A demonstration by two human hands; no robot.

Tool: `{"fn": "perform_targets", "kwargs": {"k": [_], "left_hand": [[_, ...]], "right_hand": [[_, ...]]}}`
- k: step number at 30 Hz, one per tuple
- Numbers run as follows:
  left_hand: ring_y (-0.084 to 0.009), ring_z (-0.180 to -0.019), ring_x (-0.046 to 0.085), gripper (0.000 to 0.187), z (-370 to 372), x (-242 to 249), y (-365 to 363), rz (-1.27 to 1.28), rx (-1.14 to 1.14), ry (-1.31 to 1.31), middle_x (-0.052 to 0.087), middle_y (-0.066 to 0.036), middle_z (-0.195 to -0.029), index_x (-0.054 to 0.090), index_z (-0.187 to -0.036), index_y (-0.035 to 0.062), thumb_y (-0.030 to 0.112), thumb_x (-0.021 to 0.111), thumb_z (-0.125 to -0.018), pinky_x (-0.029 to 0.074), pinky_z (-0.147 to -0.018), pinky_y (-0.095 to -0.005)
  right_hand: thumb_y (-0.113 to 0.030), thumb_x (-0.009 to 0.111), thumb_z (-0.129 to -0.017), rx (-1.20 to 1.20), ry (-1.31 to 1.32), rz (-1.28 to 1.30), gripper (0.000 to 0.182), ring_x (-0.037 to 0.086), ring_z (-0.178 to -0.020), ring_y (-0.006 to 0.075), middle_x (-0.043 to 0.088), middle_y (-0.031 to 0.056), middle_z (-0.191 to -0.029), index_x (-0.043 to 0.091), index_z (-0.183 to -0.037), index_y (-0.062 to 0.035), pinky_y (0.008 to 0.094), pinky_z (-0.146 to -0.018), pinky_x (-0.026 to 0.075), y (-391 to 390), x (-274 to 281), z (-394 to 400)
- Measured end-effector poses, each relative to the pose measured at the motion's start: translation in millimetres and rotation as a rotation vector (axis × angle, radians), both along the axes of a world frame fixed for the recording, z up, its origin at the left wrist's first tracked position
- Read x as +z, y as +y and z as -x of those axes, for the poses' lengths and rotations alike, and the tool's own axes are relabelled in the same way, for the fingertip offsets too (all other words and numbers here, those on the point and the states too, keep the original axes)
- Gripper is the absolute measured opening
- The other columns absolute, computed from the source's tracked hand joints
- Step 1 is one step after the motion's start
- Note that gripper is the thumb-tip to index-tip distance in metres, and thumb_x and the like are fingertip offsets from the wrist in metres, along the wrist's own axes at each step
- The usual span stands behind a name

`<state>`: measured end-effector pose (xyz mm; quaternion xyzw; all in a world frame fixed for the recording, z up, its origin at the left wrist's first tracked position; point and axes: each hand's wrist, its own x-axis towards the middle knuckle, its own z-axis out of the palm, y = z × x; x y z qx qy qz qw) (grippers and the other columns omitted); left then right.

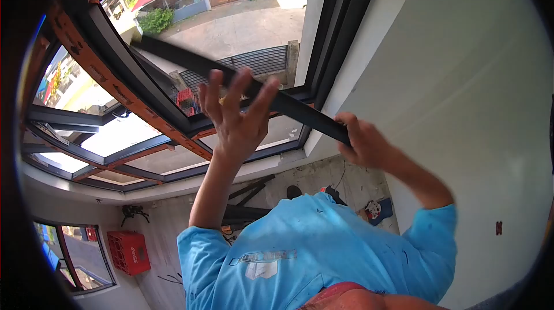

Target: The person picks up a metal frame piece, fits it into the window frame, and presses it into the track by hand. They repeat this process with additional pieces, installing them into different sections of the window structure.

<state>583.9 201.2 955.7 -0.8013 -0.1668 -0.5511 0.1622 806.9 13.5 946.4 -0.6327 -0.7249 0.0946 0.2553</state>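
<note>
A long dark grey window-frame bar point(306, 118) slants across the window opening, its far end high at the left and blurred. My right hand point(366, 140) is closed round its lower right end. My left hand point(234, 114) is raised at the middle of the bar, fingers stretched and spread, and the fingertips overlap the bar in this view. Behind it stands the dark window frame point(326, 39), with orange printed tape point(109, 79) along the members at the left.
A white wall point(461, 96) rises close on the right. Dark bars point(251, 189) lie on the floor beyond my blue shirt point(323, 246). A red crate point(128, 252) stands at the lower left, near a smaller window point(81, 255). Outside are a paved yard point(248, 27) and a slatted fence point(259, 62).
</note>
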Motion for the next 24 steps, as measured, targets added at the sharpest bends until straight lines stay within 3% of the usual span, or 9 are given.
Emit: {"fn": "perform_targets", "kwargs": {"k": [3,5,6,7,9,11,12,18,24], "left_hand": [[-0.0394,-0.139,0.032,0.067,-38.9,14.4,6.9,0.167,-0.156,-0.249,0.020,-0.022,-0.152,0.042,-0.145,0.0079,0.011,0.067,-0.083,0.023,-0.115,-0.0502],[-0.0329,-0.139,0.032,0.078,-65.1,24.0,0.9,0.818,-1.038,-0.621,0.017,-0.022,-0.150,0.025,-0.152,0.0042,0.011,0.067,-0.087,0.033,-0.109,-0.0461],[-0.0234,-0.123,0.050,0.065,-78.1,29.5,-0.3,0.876,-0.949,-0.578,0.042,-0.020,-0.134,0.030,-0.145,0.0029,0.014,0.066,-0.092,0.047,-0.095,-0.0365],[-0.0234,-0.123,0.050,0.065,-91.4,30.2,4.5,0.888,-0.937,-0.571,0.042,-0.020,-0.134,0.030,-0.145,0.0029,0.014,0.066,-0.092,0.047,-0.095,-0.0365],[-0.0163,-0.087,0.063,0.050,-121.5,37.3,26.6,0.926,-0.943,-0.560,0.059,-0.011,-0.105,0.037,-0.137,0.0012,0.018,0.061,-0.097,0.054,-0.079,-0.0306],[-0.0099,-0.073,0.060,0.040,-146.8,46.7,43.1,0.866,-0.972,-0.589,0.060,-0.006,-0.091,0.044,-0.130,-0.0002,0.019,0.059,-0.099,0.053,-0.064,-0.0255],[-0.0077,-0.069,0.060,0.032,-158.8,46.6,51.5,0.840,-1.005,-0.628,0.061,-0.003,-0.084,0.048,-0.113,0.0021,0.026,0.062,-0.097,0.053,-0.060,-0.0247],[-0.0086,-0.065,0.061,0.032,-193.9,34.7,86.7,0.767,-0.927,-0.498,0.061,-0.004,-0.074,0.051,-0.114,0.0016,0.027,0.062,-0.097,0.051,-0.057,-0.0248],[-0.0099,-0.064,0.061,0.031,-200.7,37.1,92.9,0.780,-0.920,-0.470,0.062,-0.005,-0.073,0.051,-0.111,0.0014,0.027,0.062,-0.097,0.051,-0.057,-0.0267]], "right_hand": [[-0.002,0.063,-0.082,-0.014,0.121,-0.266,0.057,0.061,-0.088,0.0443,0.056,0.0232,-0.104,0.035,-0.132,0.0006,0.0487,-0.081,0.051,34.4,-95.1,-9.3],[-0.005,0.064,-0.082,-0.057,0.270,-0.416,0.067,0.059,-0.096,0.0445,0.055,0.0252,-0.106,0.030,-0.139,0.0013,0.0505,-0.085,0.048,57.8,-126.7,1.5],[-0.005,0.064,-0.082,-0.052,0.284,-0.412,0.067,0.059,-0.096,0.0445,0.055,0.0252,-0.106,0.030,-0.139,0.0013,0.0505,-0.085,0.048,68.4,-127.1,5.5],[-0.006,0.065,-0.081,-0.087,0.230,-0.389,0.070,0.058,-0.100,0.0438,0.054,0.0251,-0.110,0.029,-0.140,0.0016,0.0497,-0.089,0.047,81.7,-126.6,5.0],[-0.007,0.067,-0.080,-0.114,0.172,-0.372,0.074,0.056,-0.105,0.0431,0.053,0.0251,-0.114,0.028,-0.142,0.0019,0.0489,-0.092,0.046,102.9,-112.1,-7.3],[-0.010,0.070,-0.078,-0.108,-0.024,-0.394,0.075,0.050,-0.115,0.0404,0.048,0.0241,-0.121,0.031,-0.142,-0.0003,0.0484,-0.099,0.041,106.4,-78.4,-23.1],[-0.010,0.070,-0.078,-0.102,-0.023,-0.391,0.075,0.050,-0.115,0.0404,0.048,0.0241,-0.121,0.031,-0.142,-0.0003,0.0484,-0.099,0.041,106.9,-55.9,-31.1],[-0.014,0.071,-0.077,-0.129,-0.368,-0.413,0.063,0.048,-0.120,0.0354,0.047,0.0187,-0.128,0.047,-0.135,-0.0081,0.0454,-0.102,0.040,89.4,70.1,-63.4],[-0.013,0.069,-0.079,0.014,-0.484,-0.551,0.048,0.053,-0.115,0.0322,0.053,0.0135,-0.123,0.054,-0.125,-0.0085,0.0439,-0.100,0.043,90.1,126.4,-66.1]]}}
